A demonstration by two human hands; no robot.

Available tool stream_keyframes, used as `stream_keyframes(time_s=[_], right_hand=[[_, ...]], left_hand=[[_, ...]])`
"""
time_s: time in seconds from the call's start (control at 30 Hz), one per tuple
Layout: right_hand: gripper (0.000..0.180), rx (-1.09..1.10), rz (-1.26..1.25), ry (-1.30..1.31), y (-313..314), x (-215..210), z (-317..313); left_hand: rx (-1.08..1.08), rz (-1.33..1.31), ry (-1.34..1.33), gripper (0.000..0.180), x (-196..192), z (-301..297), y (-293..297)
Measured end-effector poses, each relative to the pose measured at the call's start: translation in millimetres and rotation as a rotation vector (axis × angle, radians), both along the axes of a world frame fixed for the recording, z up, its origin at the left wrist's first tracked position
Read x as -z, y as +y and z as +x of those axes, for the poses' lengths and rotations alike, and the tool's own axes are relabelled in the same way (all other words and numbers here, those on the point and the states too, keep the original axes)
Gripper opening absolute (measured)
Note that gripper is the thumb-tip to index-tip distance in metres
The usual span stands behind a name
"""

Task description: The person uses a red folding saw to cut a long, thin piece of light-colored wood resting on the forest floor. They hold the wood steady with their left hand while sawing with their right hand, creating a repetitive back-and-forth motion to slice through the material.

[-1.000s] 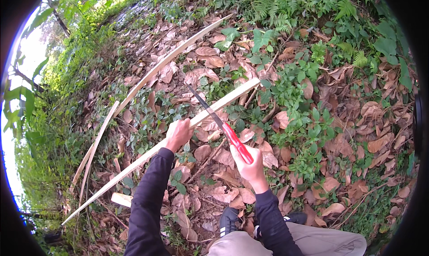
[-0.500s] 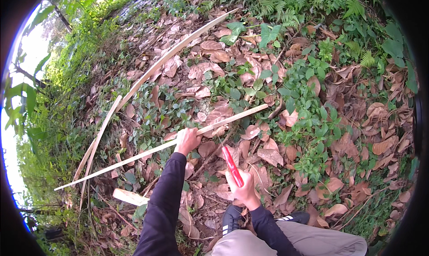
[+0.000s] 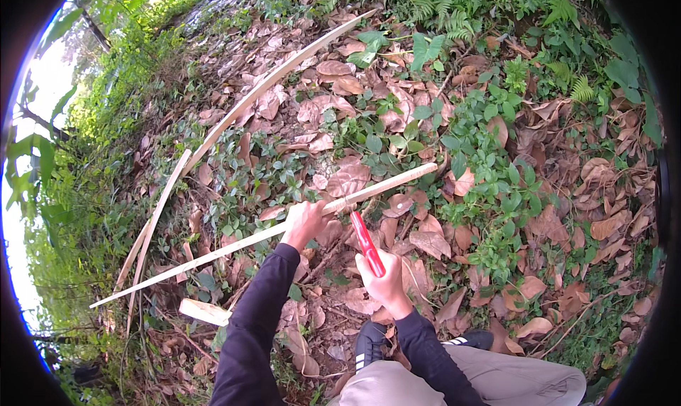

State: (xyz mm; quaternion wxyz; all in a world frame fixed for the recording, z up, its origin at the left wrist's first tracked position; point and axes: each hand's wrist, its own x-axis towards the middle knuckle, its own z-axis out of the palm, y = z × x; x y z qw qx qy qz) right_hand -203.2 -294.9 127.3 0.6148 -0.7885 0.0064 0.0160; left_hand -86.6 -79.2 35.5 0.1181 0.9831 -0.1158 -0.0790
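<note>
My left hand (image 3: pixel 305 224) is closed around a long, pale wooden strip (image 3: pixel 397 180), right of its middle. The strip slants from the lower left up to the right, above the leaf-covered ground. In my right hand (image 3: pixel 384 278) is a red-handled knife (image 3: pixel 365 241), with my fingers wrapped round the lower handle. The handle's upper end is just below the strip, to the right of my left hand. The blade is hardly visible now, so I cannot tell whether it touches the wood.
A long curved wooden strip (image 3: pixel 277 73) lies on the ground farther off, with a shorter strip (image 3: pixel 163 200) near its lower end. A pale wood block (image 3: pixel 205 312) sits left of my left forearm. Dry leaves, a fern (image 3: pixel 443 12) and low green plants surround me.
The wooden strip has shifted slightly right with my left hand. My right hand has brought the knife up and a little left, closer to the strip; its thin blade showed more clearly before.
</note>
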Motion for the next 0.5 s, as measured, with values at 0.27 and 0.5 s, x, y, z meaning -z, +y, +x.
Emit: stream_keyframes(time_s=[0.27, 0.5], right_hand=[[0.020, 0.041, 0.057, 0.012, -10, -1, -21], [0.024, 0.056, 0.018, 0.029, -1, -3, 9]], left_hand=[[-0.028, 0.021, -0.176, 0.021, 30, 24, 20], [-0.021, 0.012, -0.107, 0.018, 15, 19, -1]])
